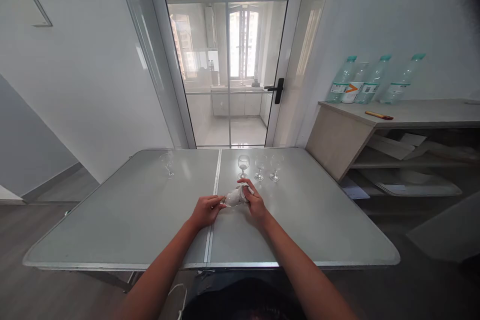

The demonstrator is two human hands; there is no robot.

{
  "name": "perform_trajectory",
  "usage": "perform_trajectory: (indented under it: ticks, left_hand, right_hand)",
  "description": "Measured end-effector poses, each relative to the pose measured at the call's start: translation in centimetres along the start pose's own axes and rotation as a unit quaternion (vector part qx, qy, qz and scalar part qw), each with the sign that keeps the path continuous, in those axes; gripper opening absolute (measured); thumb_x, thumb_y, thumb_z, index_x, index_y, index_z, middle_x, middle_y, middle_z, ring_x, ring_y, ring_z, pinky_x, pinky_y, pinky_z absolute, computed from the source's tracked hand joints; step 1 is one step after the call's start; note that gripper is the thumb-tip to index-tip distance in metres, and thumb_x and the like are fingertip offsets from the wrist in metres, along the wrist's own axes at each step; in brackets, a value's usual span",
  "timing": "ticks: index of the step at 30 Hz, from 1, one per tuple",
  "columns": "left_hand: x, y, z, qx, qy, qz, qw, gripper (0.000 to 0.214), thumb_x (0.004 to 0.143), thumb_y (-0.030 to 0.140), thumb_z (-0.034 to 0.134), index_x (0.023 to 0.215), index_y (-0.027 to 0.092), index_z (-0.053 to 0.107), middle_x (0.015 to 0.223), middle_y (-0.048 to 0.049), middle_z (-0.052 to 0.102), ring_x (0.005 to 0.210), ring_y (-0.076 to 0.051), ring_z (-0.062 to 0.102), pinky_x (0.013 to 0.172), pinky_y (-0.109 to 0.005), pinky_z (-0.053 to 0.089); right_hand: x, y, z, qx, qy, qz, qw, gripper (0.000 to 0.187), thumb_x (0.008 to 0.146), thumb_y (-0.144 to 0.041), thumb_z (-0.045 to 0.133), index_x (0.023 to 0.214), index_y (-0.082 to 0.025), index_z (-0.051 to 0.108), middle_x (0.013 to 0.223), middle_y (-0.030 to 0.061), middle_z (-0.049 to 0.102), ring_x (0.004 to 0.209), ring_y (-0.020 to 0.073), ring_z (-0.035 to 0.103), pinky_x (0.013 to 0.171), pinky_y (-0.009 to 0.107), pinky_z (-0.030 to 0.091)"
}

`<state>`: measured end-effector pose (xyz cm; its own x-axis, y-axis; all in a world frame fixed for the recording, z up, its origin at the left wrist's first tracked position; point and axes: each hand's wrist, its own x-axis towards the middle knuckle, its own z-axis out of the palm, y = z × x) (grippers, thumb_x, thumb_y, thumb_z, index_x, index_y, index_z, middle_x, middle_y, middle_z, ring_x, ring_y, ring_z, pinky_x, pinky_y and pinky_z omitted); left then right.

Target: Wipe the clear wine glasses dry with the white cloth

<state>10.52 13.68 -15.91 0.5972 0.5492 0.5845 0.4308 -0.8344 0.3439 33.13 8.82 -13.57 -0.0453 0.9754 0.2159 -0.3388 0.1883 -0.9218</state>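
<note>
Between my two hands a clear stemmed glass (233, 197) lies tilted sideways above the table. My left hand (207, 210) is closed, fingers pinching the stem and foot end. At the bowl end, my right hand (254, 201) is closed round a white cloth (244, 189) pressed on the rim; part of the cloth seems to be inside the bowl. Just beyond my hands a stemmed glass (243, 163) stands upright, with a second glass (259, 166) and a third glass (276, 166) to its right. Another stemmed glass (167, 164) stands alone at the far left.
The grey folding table (150, 230) has a metal seam down its middle. A glass door (228, 50) with a black handle (278, 91) is behind it. At the right, a shelf unit (345, 135) carries several plastic bottles (371, 85) and a small brown-yellow stick (378, 115).
</note>
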Motion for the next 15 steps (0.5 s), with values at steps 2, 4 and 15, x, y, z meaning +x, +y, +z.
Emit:
perform_trajectory:
  ticks: [2, 4, 15]
  left_hand:
    - [-0.02, -0.12, 0.02, -0.038, 0.004, -0.034, 0.999, 0.029, 0.101, 0.035, 0.056, 0.109, 0.015, 0.076, 0.065, -0.0001, 0.062, 0.055, -0.010, 0.053, 0.054, -0.022, 0.041]
    - [-0.08, -0.28, 0.22, -0.017, 0.022, -0.024, 0.999, 0.031, 0.102, 0.035, 0.055, 0.110, 0.014, 0.075, 0.063, 0.0004, 0.061, 0.053, -0.010, 0.051, 0.053, -0.021, 0.041]
    - [-0.26, 0.00, 0.64, 0.037, 0.020, 0.046, 0.998, 0.027, 0.095, 0.028, 0.064, 0.116, 0.018, 0.076, 0.074, -0.0077, 0.071, 0.060, -0.015, 0.059, 0.063, -0.029, 0.045]
  right_hand:
    - [-0.35, -0.49, 0.34, 0.023, 0.019, -0.027, 0.999, 0.047, 0.095, -0.063, 0.056, 0.126, -0.028, 0.056, 0.084, 0.0002, 0.057, 0.068, 0.0159, 0.049, 0.064, 0.027, 0.041]
    - [-0.69, -0.88, 0.69, -0.013, 0.019, -0.033, 0.999, 0.046, 0.096, -0.062, 0.055, 0.129, -0.029, 0.056, 0.086, 0.0007, 0.058, 0.070, 0.0166, 0.050, 0.065, 0.027, 0.042]
    - [0.02, -0.23, 0.20, -0.027, 0.002, 0.047, 0.999, 0.041, 0.090, -0.064, 0.063, 0.102, -0.024, 0.062, 0.062, -0.0058, 0.041, 0.056, 0.0133, 0.037, 0.055, 0.024, 0.031]
